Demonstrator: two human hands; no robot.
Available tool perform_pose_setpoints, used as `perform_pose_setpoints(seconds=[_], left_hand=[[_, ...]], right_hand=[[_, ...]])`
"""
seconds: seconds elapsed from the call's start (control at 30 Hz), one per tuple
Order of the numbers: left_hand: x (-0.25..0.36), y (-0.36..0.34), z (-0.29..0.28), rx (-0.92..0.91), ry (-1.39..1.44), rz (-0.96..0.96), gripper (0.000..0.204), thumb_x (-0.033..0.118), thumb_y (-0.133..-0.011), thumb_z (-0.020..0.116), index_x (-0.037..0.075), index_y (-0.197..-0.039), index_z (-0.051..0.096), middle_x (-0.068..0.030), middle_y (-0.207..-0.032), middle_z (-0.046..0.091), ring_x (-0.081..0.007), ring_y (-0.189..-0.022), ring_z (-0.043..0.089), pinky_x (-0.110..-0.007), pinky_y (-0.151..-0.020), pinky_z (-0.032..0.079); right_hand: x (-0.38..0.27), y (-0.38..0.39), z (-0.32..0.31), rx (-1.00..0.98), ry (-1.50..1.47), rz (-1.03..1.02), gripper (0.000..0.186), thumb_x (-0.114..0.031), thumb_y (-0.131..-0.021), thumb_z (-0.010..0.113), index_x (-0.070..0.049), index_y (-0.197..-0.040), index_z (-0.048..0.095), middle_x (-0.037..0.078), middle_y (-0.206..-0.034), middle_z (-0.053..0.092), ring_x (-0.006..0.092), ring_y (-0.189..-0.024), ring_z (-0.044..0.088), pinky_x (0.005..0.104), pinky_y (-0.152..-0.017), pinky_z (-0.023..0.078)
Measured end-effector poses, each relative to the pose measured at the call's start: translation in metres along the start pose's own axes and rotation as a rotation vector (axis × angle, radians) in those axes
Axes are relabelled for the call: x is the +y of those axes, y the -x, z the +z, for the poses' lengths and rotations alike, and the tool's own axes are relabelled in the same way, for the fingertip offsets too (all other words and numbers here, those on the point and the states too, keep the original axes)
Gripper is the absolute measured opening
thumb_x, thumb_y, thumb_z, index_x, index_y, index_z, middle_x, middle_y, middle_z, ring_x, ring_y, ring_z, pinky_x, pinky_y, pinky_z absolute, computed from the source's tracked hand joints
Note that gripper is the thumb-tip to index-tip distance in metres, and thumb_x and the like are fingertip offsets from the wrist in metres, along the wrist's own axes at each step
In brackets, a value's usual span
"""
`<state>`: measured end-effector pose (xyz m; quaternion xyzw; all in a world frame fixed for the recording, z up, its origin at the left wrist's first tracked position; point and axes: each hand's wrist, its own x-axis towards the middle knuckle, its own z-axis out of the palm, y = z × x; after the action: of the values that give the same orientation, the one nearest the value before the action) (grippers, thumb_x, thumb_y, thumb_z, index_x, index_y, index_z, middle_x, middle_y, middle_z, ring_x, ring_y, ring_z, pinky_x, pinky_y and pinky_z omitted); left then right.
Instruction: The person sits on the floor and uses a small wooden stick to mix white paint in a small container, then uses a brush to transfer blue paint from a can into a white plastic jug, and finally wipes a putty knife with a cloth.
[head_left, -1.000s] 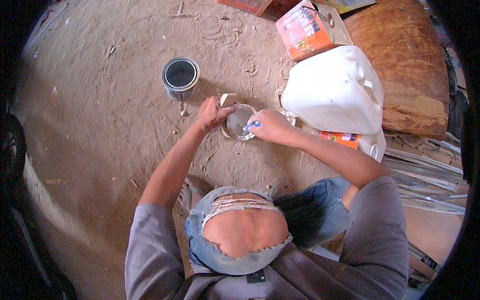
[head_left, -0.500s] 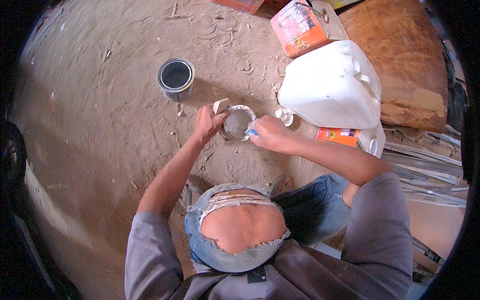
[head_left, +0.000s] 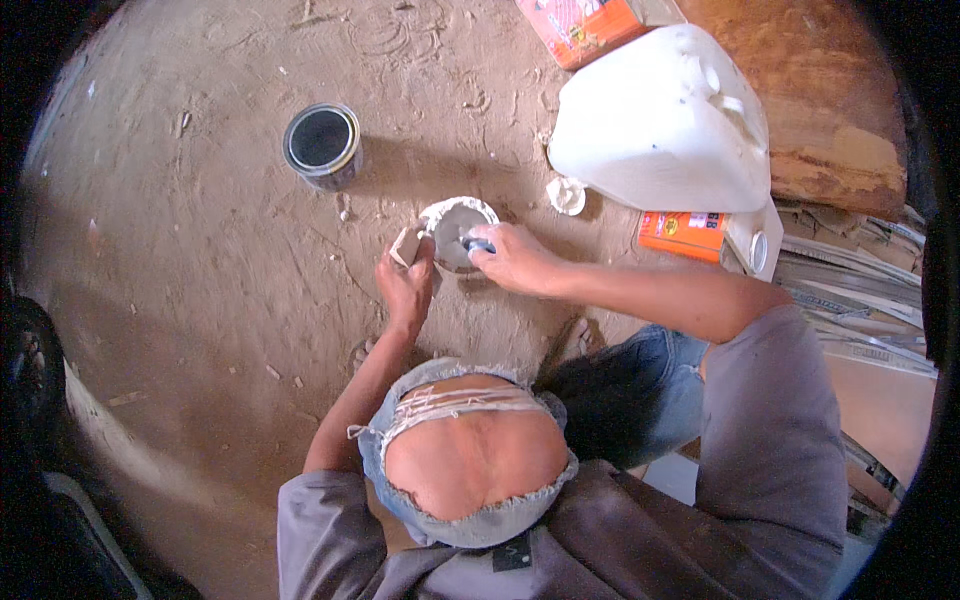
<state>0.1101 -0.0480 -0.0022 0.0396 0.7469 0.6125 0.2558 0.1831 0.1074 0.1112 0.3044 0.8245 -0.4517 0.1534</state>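
A small tub (head_left: 460, 220) with a white-crusted rim holds grey paste and stands on the dusty floor (head_left: 220, 250). My left hand (head_left: 405, 275) is closed round a small pale block (head_left: 405, 246) at the tub's left edge. My right hand (head_left: 515, 260) grips a blue-handled tool (head_left: 480, 245), whose lower end is inside the tub and hidden by paste and fingers. Up and right of the tub lies a small crumpled white piece (head_left: 566, 195). An open metal can (head_left: 322, 137) with dark contents stands to the upper left.
A white plastic jerrycan (head_left: 650, 120) rests at the right, between orange-labelled tins (head_left: 575, 28) (head_left: 680, 232). Beyond are a brown wooden board (head_left: 820, 100) and long metal strips (head_left: 850, 290). My bent knee in torn jeans is below. A dark wheel-like shape (head_left: 30, 360) sits at the left edge.
My left hand with the block has moved down and left toward me. My right hand has shifted slightly left. The can and jerrycan appear higher in the view.
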Motion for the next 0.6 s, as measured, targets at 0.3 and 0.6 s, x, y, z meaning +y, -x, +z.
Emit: perform_pose_setpoints(seconds=[0.3,0.6], left_hand=[[-0.008,-0.002,0.0,0.001,0.032,0.03,0.032,0.023,-0.088,0.071,0.004,-0.113,0.074,-0.0114,-0.087,0.073,-0.0178,-0.078,0.069,-0.035,-0.07,0.054],[0.005,0.0,-0.004,0.008,-0.05,0.066,0.033,0.023,-0.086,0.073,0.002,-0.112,0.074,-0.0138,-0.084,0.074,-0.0211,-0.077,0.071,-0.035,-0.071,0.054]], right_hand=[[-0.006,-0.005,-0.023,-0.263,0.803,-0.323,0.019,-0.014,-0.081,0.06,0.001,-0.086,0.071,0.025,-0.08,0.069,0.0428,-0.075,0.07,0.0538,-0.068,0.054],[-0.016,-0.005,-0.021,-0.214,1.065,-0.536,0.012,-0.011,-0.08,0.061,-0.001,-0.081,0.069,0.021,-0.071,0.067,0.0377,-0.067,0.069,0.0506,-0.058,0.052]])
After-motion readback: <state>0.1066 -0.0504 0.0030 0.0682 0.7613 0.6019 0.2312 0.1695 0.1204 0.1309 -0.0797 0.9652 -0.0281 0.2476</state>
